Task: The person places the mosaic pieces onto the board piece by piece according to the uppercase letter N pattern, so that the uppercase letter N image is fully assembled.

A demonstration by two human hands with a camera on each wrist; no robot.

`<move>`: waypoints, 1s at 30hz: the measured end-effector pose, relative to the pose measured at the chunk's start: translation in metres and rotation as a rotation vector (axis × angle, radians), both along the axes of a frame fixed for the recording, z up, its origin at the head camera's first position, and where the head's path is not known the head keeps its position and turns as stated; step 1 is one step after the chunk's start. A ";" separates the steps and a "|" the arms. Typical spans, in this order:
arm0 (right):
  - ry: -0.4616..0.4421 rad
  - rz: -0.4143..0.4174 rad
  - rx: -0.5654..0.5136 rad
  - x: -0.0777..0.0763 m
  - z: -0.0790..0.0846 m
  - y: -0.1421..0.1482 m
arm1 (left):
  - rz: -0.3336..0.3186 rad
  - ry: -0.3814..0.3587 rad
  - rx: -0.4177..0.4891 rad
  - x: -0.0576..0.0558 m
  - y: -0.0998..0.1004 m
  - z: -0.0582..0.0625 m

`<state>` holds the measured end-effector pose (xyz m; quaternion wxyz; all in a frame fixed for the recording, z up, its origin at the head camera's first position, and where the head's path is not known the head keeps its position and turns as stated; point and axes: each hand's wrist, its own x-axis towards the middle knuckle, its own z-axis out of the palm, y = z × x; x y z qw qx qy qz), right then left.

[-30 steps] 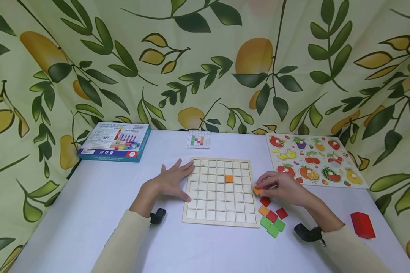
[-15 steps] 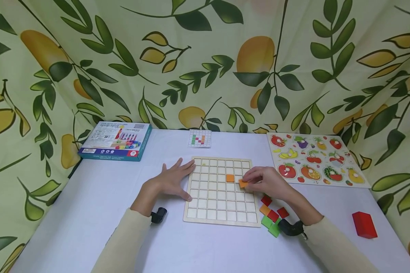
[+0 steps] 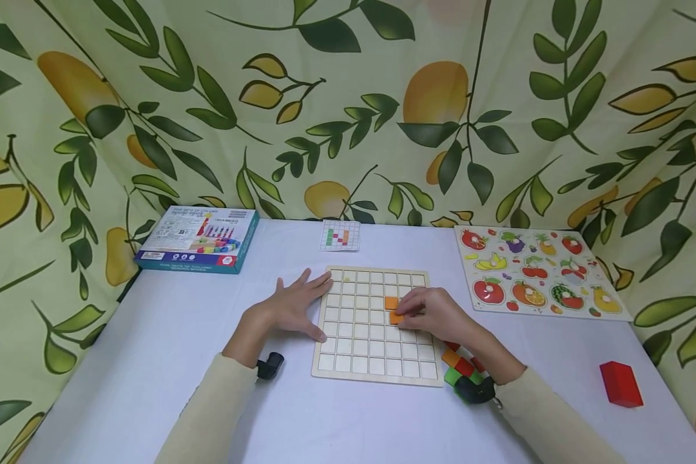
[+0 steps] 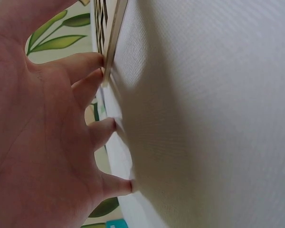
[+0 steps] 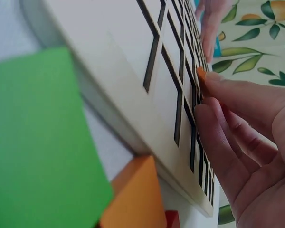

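Observation:
A wooden grid board [image 3: 361, 366] lies flat on the white table. One orange square tile [image 3: 391, 302] sits in a cell right of its middle. My right hand [image 3: 437, 314] pinches a second orange tile [image 3: 396, 318] between thumb and fingers, just below the first one; the right wrist view shows this tile [image 5: 202, 78] at the fingertips. Whether it lies fully in the cell cannot be seen. With fingers spread, my left hand [image 3: 290, 307] rests at the board's left edge, thumb and fingertips touching it. In the left wrist view its palm [image 4: 42, 128] faces the camera.
Loose red, orange and green tiles [image 3: 452, 375] lie beside the board's lower right corner, partly under my right wrist. A pattern card [image 3: 339, 236] is behind the board. A boxed set [image 3: 197, 240] stands back left, a fruit puzzle [image 3: 539, 274] back right, a red block [image 3: 620, 384] far right.
My right hand has carried the orange tile leftward from beside the board's right edge to the cell below the first orange tile. The left hand has stayed in place.

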<state>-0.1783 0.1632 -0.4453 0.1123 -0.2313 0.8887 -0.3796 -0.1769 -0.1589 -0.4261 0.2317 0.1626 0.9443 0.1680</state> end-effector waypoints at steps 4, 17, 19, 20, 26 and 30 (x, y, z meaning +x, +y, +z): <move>0.021 0.011 0.012 0.000 0.000 -0.005 | -0.001 0.002 -0.001 0.000 0.000 0.000; -0.022 0.026 0.028 -0.003 0.001 -0.010 | -0.008 0.015 -0.006 -0.001 0.000 -0.002; -0.023 0.027 0.035 -0.004 0.001 -0.010 | -0.007 0.017 -0.009 -0.001 0.000 -0.002; -0.023 0.027 0.039 -0.004 0.001 -0.010 | -0.006 0.019 -0.009 -0.001 0.000 -0.002; -0.026 0.034 0.036 -0.003 0.001 -0.011 | -0.005 0.015 -0.011 -0.001 0.000 -0.002; -0.013 0.045 0.029 -0.002 0.001 -0.011 | -0.005 0.013 -0.012 -0.001 0.001 -0.001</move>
